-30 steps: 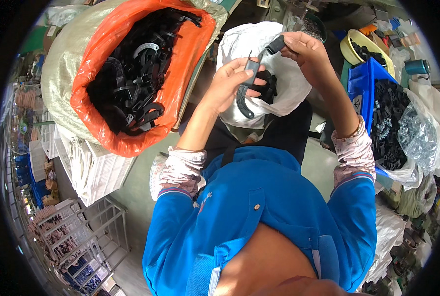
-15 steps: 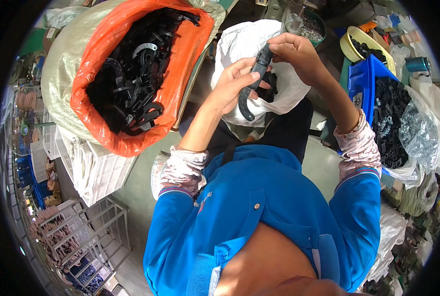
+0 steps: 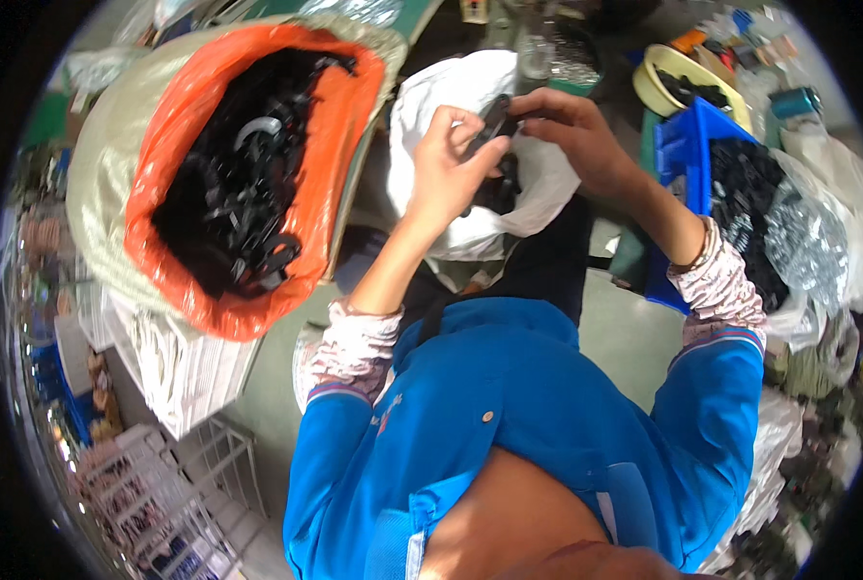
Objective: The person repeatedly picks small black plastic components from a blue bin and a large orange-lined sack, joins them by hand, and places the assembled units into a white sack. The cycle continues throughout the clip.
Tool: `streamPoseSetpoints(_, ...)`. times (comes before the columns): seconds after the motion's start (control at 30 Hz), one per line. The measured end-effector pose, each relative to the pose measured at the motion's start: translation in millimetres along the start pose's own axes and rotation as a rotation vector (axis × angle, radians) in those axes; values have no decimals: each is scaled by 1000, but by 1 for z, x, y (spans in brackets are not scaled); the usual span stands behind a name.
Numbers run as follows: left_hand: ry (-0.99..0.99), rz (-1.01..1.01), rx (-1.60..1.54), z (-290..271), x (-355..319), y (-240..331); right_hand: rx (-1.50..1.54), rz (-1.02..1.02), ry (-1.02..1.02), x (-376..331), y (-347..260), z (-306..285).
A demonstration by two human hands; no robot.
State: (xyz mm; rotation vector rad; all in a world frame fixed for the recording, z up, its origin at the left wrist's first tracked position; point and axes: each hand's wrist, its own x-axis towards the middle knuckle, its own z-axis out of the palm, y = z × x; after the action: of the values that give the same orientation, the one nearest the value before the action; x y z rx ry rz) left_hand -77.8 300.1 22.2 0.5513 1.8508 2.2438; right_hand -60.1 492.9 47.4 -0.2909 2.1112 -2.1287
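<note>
Both hands meet above a white plastic bag [image 3: 451,106] that sits open in front of the person, and between them they pinch one small black plastic part [image 3: 495,118]. The left hand [image 3: 448,174] rises from the lower left with its fingers curled, thumb and fingertips closed on the lower end of the part. The right hand [image 3: 571,130] comes in from the right, its fingers bent over the part's upper end, touching it from above. The part is held in the air just over the mouth of the white bag, where more dark pieces [image 3: 499,193] lie inside; its exact shape is hard to tell, as the fingers cover much of it.

To the left stands a large sack lined with orange plastic [image 3: 330,116], wide open and filled with a tangle of black plastic pieces [image 3: 228,203]. To the right, a blue crate [image 3: 678,155] holds more small black pieces, with a clear plastic bag [image 3: 808,232] lying just beside it. A yellow bowl [image 3: 658,82] with dark contents sits beyond the crate near the top right. At the lower left a white wire rack [image 3: 209,454] stands on the floor. The person wears a blue jacket [image 3: 509,406] over patterned sleeves [image 3: 721,290].
</note>
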Motion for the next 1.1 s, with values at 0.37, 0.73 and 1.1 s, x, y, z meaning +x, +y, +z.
streamPoseSetpoints(0.37,-99,-53,60,11,-2,-14,-1360,-173,581,-28,-45,-250)
streamPoseSetpoints(0.73,-95,-136,12,16,-7,-9,-1496,506,659,-44,23,-379)
streamPoseSetpoints(1.1,-157,36,120,33,32,-8,-232,-26,258,-47,-64,-159)
